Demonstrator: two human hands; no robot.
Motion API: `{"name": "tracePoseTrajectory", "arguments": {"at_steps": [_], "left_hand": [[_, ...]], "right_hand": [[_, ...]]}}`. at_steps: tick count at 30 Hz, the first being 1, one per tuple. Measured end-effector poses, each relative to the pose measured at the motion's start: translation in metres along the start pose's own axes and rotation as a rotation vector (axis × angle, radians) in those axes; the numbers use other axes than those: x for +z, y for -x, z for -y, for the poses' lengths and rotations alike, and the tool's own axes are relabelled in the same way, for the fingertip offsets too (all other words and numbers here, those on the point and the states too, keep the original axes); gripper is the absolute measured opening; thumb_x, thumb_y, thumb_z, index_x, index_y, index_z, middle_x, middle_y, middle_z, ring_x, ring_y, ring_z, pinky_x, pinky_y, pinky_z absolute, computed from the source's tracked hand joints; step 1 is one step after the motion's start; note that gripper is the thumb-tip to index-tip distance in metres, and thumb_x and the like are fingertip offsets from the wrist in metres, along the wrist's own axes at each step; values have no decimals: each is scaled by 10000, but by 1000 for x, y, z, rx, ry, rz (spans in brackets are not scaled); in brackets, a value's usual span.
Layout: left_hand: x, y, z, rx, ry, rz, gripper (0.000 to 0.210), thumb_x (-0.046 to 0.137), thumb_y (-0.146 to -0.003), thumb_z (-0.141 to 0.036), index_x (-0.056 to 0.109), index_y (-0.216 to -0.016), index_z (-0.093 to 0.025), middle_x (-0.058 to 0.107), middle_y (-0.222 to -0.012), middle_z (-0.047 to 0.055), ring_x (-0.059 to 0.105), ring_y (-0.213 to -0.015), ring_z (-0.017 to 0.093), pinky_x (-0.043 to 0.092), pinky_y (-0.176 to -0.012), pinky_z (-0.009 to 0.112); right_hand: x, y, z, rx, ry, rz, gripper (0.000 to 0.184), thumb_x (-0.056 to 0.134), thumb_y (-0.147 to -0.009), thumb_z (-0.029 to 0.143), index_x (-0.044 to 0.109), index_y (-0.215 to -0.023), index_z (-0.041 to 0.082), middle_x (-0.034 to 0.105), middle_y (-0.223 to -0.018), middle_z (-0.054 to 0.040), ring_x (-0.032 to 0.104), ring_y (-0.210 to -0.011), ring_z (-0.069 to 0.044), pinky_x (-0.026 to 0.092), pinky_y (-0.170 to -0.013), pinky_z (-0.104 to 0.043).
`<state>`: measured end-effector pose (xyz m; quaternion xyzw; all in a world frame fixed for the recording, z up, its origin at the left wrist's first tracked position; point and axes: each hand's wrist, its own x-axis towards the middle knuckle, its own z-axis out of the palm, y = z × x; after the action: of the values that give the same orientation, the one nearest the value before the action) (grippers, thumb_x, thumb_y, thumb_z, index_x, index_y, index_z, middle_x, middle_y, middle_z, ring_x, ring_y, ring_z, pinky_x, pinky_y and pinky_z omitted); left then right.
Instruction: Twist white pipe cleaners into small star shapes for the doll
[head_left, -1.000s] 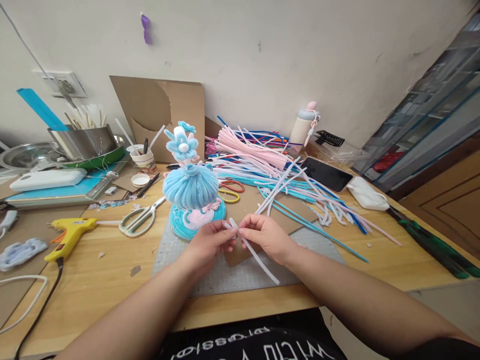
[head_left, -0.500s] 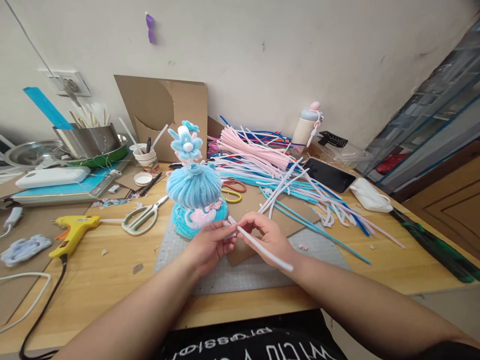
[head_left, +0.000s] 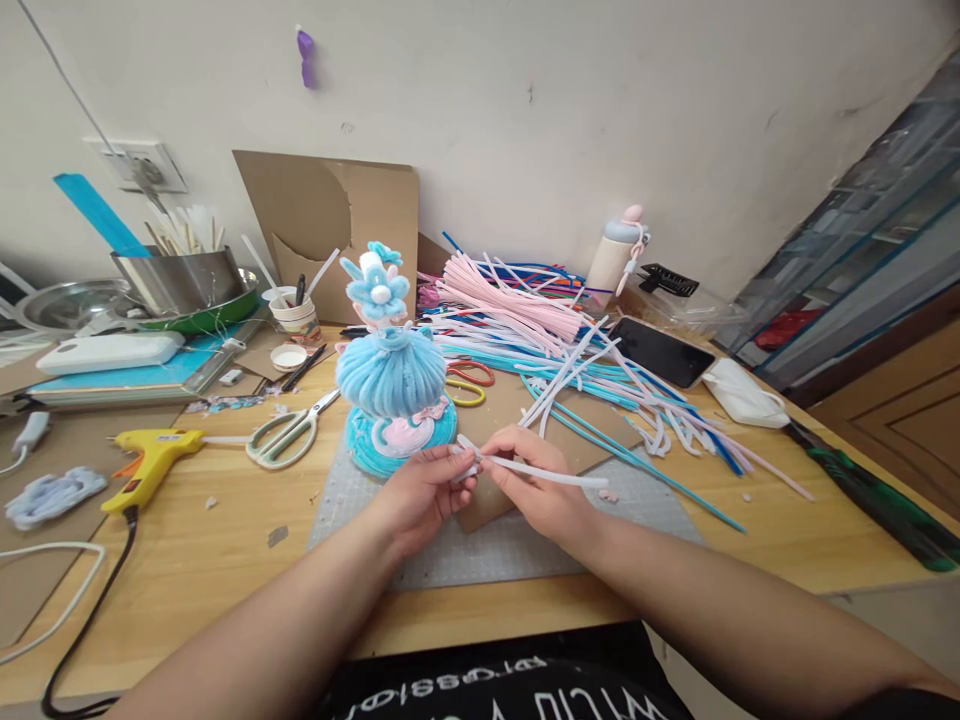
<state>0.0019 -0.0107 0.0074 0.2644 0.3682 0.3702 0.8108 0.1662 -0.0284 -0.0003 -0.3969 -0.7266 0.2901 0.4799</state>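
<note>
A white pipe cleaner (head_left: pixel 559 473) runs between my two hands above the grey cutting mat (head_left: pixel 480 560). My left hand (head_left: pixel 431 490) pinches its bent end between thumb and fingers. Close beside it, my right hand (head_left: pixel 536 480) grips the same pipe cleaner, and the straight free length sticks out to the right over that hand. The exact shape of the bend is partly hidden by my fingertips. Just behind my left hand stands a fuzzy blue figure (head_left: pixel 390 372) with a flower on top, upright on a turquoise and pink round base (head_left: pixel 364 452).
Behind my hands lies a heap of pink, white and blue pipe cleaners (head_left: pixel 517 310). Scissors (head_left: pixel 289 435) and a yellow glue gun (head_left: pixel 154 465) with its cord are on the left. A phone (head_left: pixel 660 350) and a bottle (head_left: pixel 615 255) stand at the right.
The free length of the white pipe cleaner has swung up from slanting down across my right wrist to nearly level. My right fingers have shifted slightly; both hands keep their hold.
</note>
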Motion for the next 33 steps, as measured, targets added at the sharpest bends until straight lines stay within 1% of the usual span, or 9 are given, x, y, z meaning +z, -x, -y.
{"name": "tracePoseTrajectory", "arguments": {"at_steps": [8,12,17,20,22,24,27,31,33], "left_hand": [[-2,-2,2,-3,37,15,56,629,-782,-109,634,-731,-85,582,-616,9,545,-523,46,464,-469,121],[-2,-2,1,-5,13,29,50,650,-752,-114,630,-713,-91,575,-605,5,543,-519,58,444,-433,131],[-2,-2,0,-21,-30,23,65,657,-732,-112,626,-679,-88,574,-593,6,523,-498,54,421,-421,131],[-2,-2,-2,-51,-58,12,81,646,-726,-103,621,-651,-85,555,-565,2,504,-475,48,409,-413,129],[-2,-1,-3,-79,-63,-1,80,639,-722,-102,622,-646,-85,549,-559,2,503,-469,48,408,-413,130],[-2,-1,-5,-86,-62,-3,71,635,-719,-105,629,-651,-85,563,-582,7,509,-474,49,411,-417,133],[-3,0,-6,-75,-79,25,60,644,-710,-115,640,-659,-83,587,-621,19,529,-494,56,417,-421,139],[-4,1,-7,-107,-118,135,86,686,-688,-155,666,-727,-82,609,-652,33,567,-542,78,424,-434,146],[-4,2,-7,-132,-130,192,127,716,-659,-171,668,-738,-84,617,-660,35,579,-556,86,427,-446,151]], "right_hand": [[2,1,-2,-8,-52,11,60,550,-860,192,610,-869,189,599,-807,-26,549,-754,-149,426,-689,-274],[1,1,1,15,-18,27,39,550,-853,188,589,-855,184,587,-794,-18,538,-733,-139,417,-669,-260],[-1,1,2,0,28,77,63,520,-860,173,577,-833,180,579,-788,-11,541,-760,-139,407,-716,-267],[-4,-1,2,51,8,124,64,530,-849,177,587,-820,179,586,-785,-11,540,-766,-143,403,-724,-272],[-7,-5,1,125,-71,181,61,546,-841,202,595,-811,179,594,-778,-10,537,-753,-143,404,-709,-272],[-9,-8,-1,226,-228,229,90,564,-835,257,599,-812,177,595,-759,-7,530,-708,-135,411,-671,-266],[-10,-11,-3,360,-465,231,172,614,-804,335,593,-785,166,578,-711,5,509,-622,-109,409,-606,-247],[-7,-10,-5,445,-612,212,214,683,-758,348,593,-782,155,607,-694,5,536,-607,-98,416,-591,-231],[-7,-10,-5,462,-680,242,215,695,-755,334,587,-796,153,626,-695,1,576,-630,-105,432,-598,-229]]}}
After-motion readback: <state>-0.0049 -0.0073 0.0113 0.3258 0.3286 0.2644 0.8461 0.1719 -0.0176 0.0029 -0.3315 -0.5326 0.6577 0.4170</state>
